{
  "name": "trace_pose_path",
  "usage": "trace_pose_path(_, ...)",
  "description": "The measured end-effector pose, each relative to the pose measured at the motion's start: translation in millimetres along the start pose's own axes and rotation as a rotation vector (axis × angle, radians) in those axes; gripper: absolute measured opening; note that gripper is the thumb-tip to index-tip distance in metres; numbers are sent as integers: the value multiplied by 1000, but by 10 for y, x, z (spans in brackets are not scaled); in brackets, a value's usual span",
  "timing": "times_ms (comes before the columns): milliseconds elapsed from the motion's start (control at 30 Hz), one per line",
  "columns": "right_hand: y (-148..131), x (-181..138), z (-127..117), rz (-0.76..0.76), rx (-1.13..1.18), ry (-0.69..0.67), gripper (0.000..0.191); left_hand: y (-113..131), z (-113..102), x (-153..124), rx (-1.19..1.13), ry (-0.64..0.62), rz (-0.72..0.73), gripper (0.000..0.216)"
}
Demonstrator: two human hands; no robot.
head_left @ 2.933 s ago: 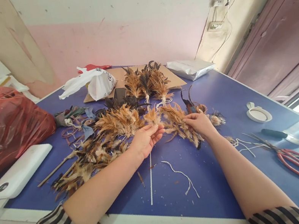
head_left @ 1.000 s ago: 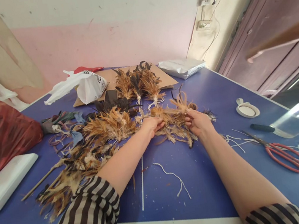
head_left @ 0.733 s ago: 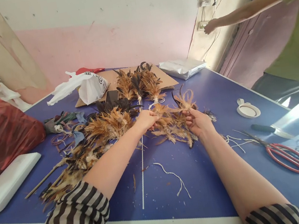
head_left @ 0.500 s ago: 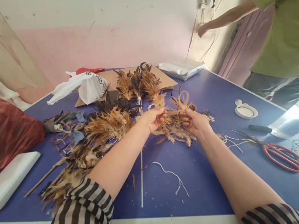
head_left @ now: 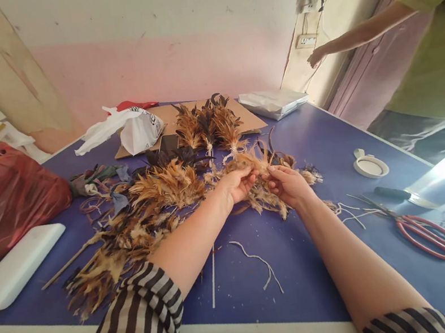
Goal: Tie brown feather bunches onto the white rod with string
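Note:
Both of my hands meet over a heap of brown and orange feathers [head_left: 265, 190] in the middle of a blue table [head_left: 309, 266]. My left hand [head_left: 237, 183] pinches a small tuft of feathers [head_left: 256, 161] from the left. My right hand [head_left: 289, 183] has its fingers curled round the same tuft from the right. A bigger mound of feathers [head_left: 165, 185] lies just left of my left hand, and long feathered sticks [head_left: 105, 261] trail toward the near left edge. Three tied feather bundles [head_left: 209, 126] rest on cardboard [head_left: 248, 119] behind.
Red-handled scissors [head_left: 425, 231], a dark-handled knife [head_left: 404, 195], a white round lid [head_left: 371, 166] and string pieces [head_left: 261, 263] lie to the right and front. A red plastic bag [head_left: 4, 196], white box [head_left: 12, 269] and white bag [head_left: 136, 127] sit left. A person in a green shirt [head_left: 439, 53] reaches to the wall.
My hands have drawn closer together and lifted a small tuft out of the heap. A person in green has entered at the right and reaches toward the wall socket.

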State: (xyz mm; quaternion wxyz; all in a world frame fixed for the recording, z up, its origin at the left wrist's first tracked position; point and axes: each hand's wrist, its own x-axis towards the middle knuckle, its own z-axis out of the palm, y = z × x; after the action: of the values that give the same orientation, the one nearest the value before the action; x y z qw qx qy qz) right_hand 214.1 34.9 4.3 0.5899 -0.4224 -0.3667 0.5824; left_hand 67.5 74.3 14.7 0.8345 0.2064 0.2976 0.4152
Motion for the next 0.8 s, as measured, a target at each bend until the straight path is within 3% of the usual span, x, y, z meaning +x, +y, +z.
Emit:
trace_pose_path(200,4,-35,81,40,-20,18,28,89,-124,-142,237,-3,184,4)
trace_pose_path(467,28,-163,293,109,-73,-47,27,144,-129,-393,461,-27,305,3)
trace_pose_path(800,61,-357,549,47,-217,-105,24,164,-304,-706,309,-152,280,8)
